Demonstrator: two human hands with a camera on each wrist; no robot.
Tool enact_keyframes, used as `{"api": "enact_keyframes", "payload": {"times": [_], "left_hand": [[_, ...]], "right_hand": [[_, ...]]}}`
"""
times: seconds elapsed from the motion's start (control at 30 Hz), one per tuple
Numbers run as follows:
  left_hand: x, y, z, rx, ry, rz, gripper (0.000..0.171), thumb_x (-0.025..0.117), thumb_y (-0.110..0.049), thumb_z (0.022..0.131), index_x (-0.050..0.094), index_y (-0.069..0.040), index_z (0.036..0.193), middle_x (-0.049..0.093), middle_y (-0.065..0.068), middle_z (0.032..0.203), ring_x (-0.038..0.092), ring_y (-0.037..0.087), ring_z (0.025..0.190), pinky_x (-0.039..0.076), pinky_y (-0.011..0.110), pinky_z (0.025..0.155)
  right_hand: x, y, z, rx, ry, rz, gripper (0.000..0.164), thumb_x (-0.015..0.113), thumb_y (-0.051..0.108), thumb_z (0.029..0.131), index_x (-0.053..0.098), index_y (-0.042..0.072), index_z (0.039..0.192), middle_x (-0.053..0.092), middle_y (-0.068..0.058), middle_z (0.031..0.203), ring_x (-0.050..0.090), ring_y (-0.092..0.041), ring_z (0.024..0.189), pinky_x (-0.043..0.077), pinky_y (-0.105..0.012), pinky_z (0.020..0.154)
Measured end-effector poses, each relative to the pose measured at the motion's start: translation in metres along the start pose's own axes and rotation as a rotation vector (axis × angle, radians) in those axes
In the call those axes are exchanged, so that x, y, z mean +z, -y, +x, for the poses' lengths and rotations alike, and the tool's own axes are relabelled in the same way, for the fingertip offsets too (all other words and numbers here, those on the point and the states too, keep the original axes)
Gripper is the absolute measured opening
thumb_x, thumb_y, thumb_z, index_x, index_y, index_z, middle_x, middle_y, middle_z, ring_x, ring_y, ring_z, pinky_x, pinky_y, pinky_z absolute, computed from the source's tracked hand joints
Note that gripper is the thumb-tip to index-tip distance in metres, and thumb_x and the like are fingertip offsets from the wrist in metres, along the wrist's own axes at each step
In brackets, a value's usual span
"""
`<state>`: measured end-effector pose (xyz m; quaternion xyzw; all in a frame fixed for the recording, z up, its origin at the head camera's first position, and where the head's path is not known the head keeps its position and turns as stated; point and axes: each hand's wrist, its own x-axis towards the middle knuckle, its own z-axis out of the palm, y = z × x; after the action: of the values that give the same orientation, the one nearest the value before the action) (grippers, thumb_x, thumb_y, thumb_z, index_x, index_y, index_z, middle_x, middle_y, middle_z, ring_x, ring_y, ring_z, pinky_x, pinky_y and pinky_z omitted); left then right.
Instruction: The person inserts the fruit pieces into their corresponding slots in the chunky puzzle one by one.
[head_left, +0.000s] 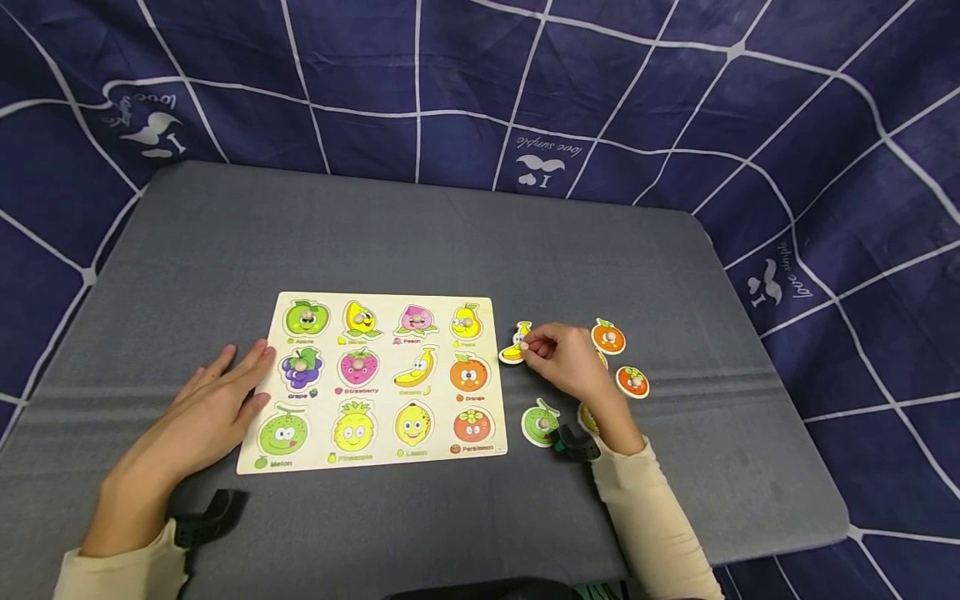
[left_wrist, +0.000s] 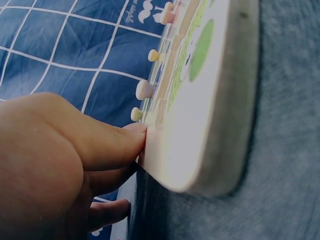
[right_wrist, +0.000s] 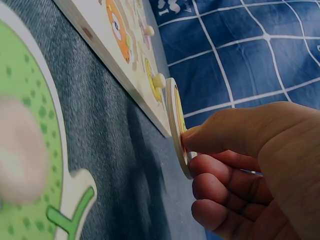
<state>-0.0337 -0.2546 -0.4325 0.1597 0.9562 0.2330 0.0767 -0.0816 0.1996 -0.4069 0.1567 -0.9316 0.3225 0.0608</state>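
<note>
My right hand (head_left: 568,360) pinches a banana puzzle piece (head_left: 513,353) just off the right edge of a wooden fruit puzzle board (head_left: 375,305). In the right wrist view the banana piece (right_wrist: 175,125) stands on edge, tilted off the table, between thumb and fingers. My left hand (head_left: 206,417) lies along the board's left edge with its fingers extended, and its thumb touches the board's side in the left wrist view. Knobbed pieces, among them a grape piece (head_left: 301,369) and a strawberry piece (head_left: 358,367), sit in the upper row and middle left.
Beside my right forearm lie a melon piece (head_left: 538,423), an orange piece (head_left: 609,337) and a persimmon piece (head_left: 633,382). Other pieces are partly hidden under the right hand and wrist. A grey cloth table (head_left: 420,242) extends around the board, with a blue checked curtain (head_left: 360,67) behind.
</note>
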Motion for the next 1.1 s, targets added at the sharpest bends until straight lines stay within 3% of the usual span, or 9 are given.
{"api": "enact_keyframes", "payload": {"times": [0.73, 1.1], "left_hand": [[-0.001, 0.001, -0.001, 0.018, -0.018, -0.002, 0.059, 0.055, -0.007, 0.099, 0.029, 0.007, 0.151, 0.023, 0.027, 0.157, 0.011, 0.055, 0.142, 0.008, 0.074, 0.107], [-0.001, 0.0, 0.0, 0.0, 0.014, 0.001, 0.059, 0.054, -0.009, 0.101, 0.027, 0.008, 0.151, 0.021, 0.027, 0.157, 0.01, 0.056, 0.142, 0.007, 0.074, 0.107]], "right_hand": [[0.008, 0.018, 0.004, -0.055, 0.07, -0.027, 0.004, 0.077, 0.006, 0.081, 0.073, 0.004, 0.081, 0.062, 0.002, 0.07, 0.057, -0.007, 0.062, 0.049, -0.023, 0.057], [0.012, 0.025, 0.006, -0.083, 0.089, -0.027, 0.003, 0.076, 0.004, 0.081, 0.073, 0.004, 0.081, 0.061, 0.002, 0.07, 0.056, -0.006, 0.061, 0.049, -0.022, 0.056]]}}
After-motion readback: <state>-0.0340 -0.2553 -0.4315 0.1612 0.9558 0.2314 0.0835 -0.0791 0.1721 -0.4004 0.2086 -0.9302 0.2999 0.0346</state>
